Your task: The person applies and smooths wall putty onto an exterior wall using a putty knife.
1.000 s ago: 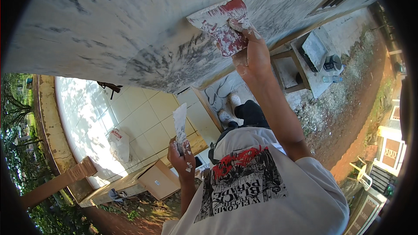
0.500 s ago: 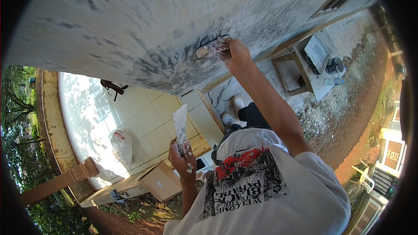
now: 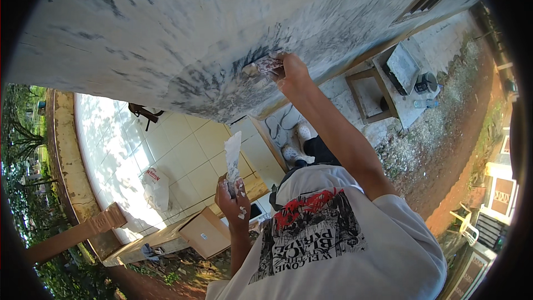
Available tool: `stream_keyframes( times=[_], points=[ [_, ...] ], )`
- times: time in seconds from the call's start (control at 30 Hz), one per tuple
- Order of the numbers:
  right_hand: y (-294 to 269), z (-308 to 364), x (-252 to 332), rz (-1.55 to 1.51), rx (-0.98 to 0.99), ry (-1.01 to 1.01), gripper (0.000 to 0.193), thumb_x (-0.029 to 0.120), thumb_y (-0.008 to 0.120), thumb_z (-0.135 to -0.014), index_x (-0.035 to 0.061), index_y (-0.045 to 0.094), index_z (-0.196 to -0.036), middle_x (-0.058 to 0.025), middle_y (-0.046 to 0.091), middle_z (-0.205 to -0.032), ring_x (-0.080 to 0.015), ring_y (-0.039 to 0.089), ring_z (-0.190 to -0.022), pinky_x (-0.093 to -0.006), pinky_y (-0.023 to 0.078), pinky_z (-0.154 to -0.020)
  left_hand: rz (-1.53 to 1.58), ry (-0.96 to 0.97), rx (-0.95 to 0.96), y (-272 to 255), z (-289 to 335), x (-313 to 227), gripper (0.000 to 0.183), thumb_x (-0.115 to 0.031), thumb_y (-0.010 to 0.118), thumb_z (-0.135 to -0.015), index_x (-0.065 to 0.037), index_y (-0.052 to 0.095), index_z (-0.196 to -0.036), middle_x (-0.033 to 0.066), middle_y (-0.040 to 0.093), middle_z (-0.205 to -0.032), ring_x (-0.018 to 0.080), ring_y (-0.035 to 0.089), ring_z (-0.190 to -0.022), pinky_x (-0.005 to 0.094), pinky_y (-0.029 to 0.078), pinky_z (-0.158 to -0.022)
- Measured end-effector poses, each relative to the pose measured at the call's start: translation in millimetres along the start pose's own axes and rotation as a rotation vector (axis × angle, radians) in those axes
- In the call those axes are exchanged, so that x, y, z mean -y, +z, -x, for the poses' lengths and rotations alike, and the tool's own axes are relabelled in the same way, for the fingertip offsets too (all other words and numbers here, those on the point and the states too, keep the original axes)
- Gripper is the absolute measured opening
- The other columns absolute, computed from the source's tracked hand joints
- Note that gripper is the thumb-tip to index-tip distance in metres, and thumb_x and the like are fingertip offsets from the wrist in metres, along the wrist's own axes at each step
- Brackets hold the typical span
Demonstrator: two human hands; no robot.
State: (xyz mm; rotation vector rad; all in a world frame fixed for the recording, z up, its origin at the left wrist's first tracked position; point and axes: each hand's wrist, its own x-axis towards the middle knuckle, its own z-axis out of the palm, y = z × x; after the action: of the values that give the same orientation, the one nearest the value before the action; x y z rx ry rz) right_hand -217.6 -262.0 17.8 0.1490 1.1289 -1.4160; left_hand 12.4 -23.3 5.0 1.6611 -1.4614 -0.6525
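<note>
My right hand [image 3: 292, 72] reaches up to the wall [image 3: 166, 28] and is closed on a putty-smeared scraper [image 3: 268, 65] with a tan end. The scraper lies at the wall, over a patch of dark grey and white streaks; whether its edge touches cannot be made out. Lower down, away from the wall, my left hand [image 3: 232, 201] grips a putty knife [image 3: 232, 153] with its blade pointing up. White putty coats that blade, and bits of it stick to my left fingers and wrist.
A small table [image 3: 408, 112] at right bears a grey tray [image 3: 402, 69], a dark tub [image 3: 426, 83] and a clear bottle [image 3: 426, 104]. To the left lie a tiled floor [image 3: 183, 139] with a plastic bag [image 3: 156, 188], an open cardboard box [image 3: 206, 233] and a wooden post [image 3: 83, 232].
My right hand and its scraper have slid a little to the left along the wall. My left hand has barely moved; its putty knife has tilted slightly right.
</note>
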Motion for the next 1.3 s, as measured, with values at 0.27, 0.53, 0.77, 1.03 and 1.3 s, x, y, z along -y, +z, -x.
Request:
stream_keyframes(
  times=[0.27, 0.53, 0.77, 1.03, 1.3],
  points=[
    [-33, 44, 15, -0.001, 0.432, -0.203, 0.024, 0.008, 0.050, -0.098, -0.0023, 0.057, -0.119, -0.0126, 0.066, -0.112, -0.0223, 0.068, -0.098, -0.0386, 0.057, -0.086, 0.030, -0.036, 0.018, 5, 2, 1, 0.020, -0.004, 0.059, -0.090, 0.009, 0.058, -0.106, 0.0191, 0.063, -0.084, 0.0266, 0.061, -0.070, 0.0353, 0.050, -0.067],
    [-71, 11, -44, -0.174, 0.373, -0.191, 0.022, 0.018, 0.063, -0.097, 0.0019, 0.061, -0.113, -0.0074, 0.068, -0.103, -0.0160, 0.067, -0.089, -0.0327, 0.055, -0.074, 0.022, 0.055, -0.033, 5, 2, -3, 0.015, -0.010, 0.058, -0.093, 0.004, 0.059, -0.099, 0.0093, 0.061, -0.072, 0.0164, 0.057, -0.062, 0.0297, 0.046, -0.060],
    [-73, -106, -95, -0.039, 0.119, -0.256, 0.024, 0.018, 0.081, -0.082, 0.0066, 0.063, -0.094, -0.0003, 0.064, -0.083, -0.0098, 0.061, -0.067, -0.0271, 0.049, -0.054, -0.023, 0.057, -0.051, -3, 4, 1, 0.016, -0.005, 0.060, -0.090, 0.007, 0.058, -0.100, 0.0164, 0.059, -0.076, 0.0233, 0.056, -0.061, 0.0335, 0.046, -0.058],
    [-126, -107, -120, 0.036, -0.032, -0.224, 0.021, 0.016, 0.080, -0.083, 0.0072, 0.063, -0.092, 0.0010, 0.064, -0.082, -0.0090, 0.060, -0.064, -0.0268, 0.047, -0.052, 0.001, 0.063, -0.040, 0, 3, 3, 0.016, -0.006, 0.057, -0.091, 0.005, 0.059, -0.101, 0.0140, 0.059, -0.073, 0.0215, 0.055, -0.060, 0.0330, 0.046, -0.057],
    [-63, -62, -70, -0.146, 0.156, -0.338, 0.024, 0.010, 0.078, -0.083, 0.0038, 0.063, -0.101, 0.0004, 0.064, -0.081, -0.0094, 0.060, -0.064, -0.0264, 0.046, -0.053, -0.005, 0.060, -0.036, 4, 5, 5, 0.016, -0.009, 0.055, -0.094, 0.004, 0.059, -0.101, 0.0090, 0.059, -0.069, 0.0151, 0.053, -0.058, 0.0295, 0.044, -0.055]
  ],
)
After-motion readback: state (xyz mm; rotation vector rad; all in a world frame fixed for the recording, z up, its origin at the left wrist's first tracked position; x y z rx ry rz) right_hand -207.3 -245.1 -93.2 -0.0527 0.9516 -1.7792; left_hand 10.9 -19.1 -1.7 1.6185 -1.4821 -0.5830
